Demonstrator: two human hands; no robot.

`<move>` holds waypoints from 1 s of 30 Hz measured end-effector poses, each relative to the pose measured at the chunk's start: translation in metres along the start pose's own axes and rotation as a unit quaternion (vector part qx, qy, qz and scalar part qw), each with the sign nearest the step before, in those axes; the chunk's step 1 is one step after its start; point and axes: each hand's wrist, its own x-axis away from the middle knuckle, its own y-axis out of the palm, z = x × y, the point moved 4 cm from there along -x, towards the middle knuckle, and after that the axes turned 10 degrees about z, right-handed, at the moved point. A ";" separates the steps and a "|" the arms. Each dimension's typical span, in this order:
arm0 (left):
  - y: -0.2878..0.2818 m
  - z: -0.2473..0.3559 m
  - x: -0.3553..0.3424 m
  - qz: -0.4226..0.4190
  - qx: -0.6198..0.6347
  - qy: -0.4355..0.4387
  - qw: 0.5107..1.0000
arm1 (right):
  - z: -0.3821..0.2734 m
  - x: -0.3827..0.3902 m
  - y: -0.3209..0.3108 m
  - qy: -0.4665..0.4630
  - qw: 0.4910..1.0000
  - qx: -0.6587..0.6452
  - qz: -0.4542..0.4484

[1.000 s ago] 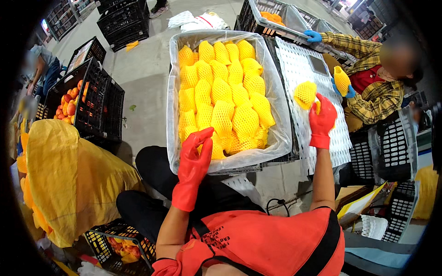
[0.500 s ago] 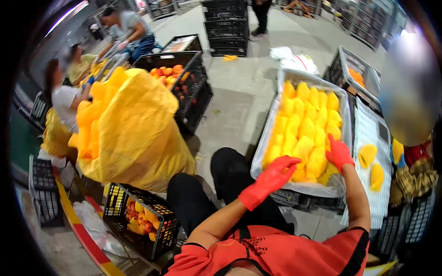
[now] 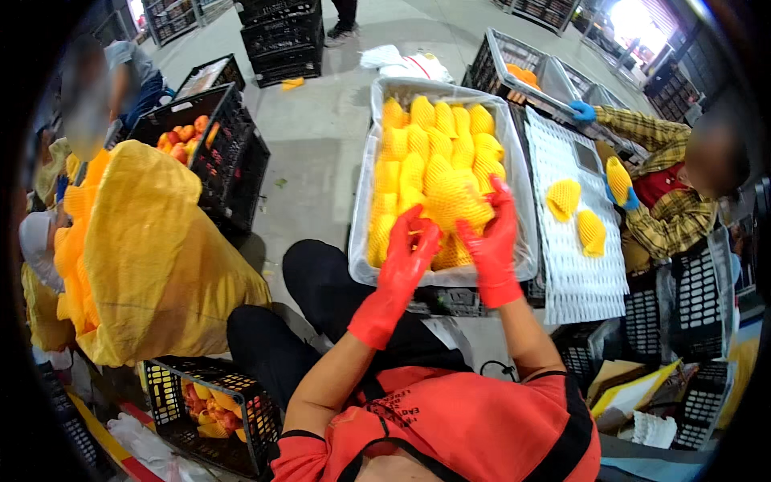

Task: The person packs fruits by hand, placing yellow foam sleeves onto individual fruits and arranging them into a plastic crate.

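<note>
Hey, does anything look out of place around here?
Two bits on the floor do: an orange-yellow scrap beside the stacked black crates, and a small green scrap nearer the camera. Both lie loose, outside any container. The yellow net sleeves in the lined crate show no obvious damage.

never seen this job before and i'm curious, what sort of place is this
Probably a fruit packing shed or warehouse. A lined crate holds rows of yellow foam nets, loose red-orange fruit sits nearby, and black crates are stacked on a bare grey floor.
</note>
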 end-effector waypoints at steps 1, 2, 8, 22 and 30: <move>0.006 -0.004 -0.001 0.008 0.023 -0.007 1.000 | -0.003 0.011 0.005 0.004 1.000 -0.001 -0.011; 0.013 0.000 0.000 -0.001 0.028 0.004 1.000 | -0.007 0.017 0.009 0.010 0.999 0.041 -0.024; 0.010 0.024 -0.003 0.044 -0.059 0.181 0.981 | -0.007 0.046 0.029 0.107 0.984 -0.099 -0.098; 0.007 0.022 -0.001 0.084 -0.246 0.326 0.909 | 0.015 0.042 0.021 0.179 0.964 -0.174 0.096; -0.020 0.017 -0.029 0.006 -0.043 0.057 0.997 | 0.024 0.047 0.020 0.428 0.780 -0.455 0.001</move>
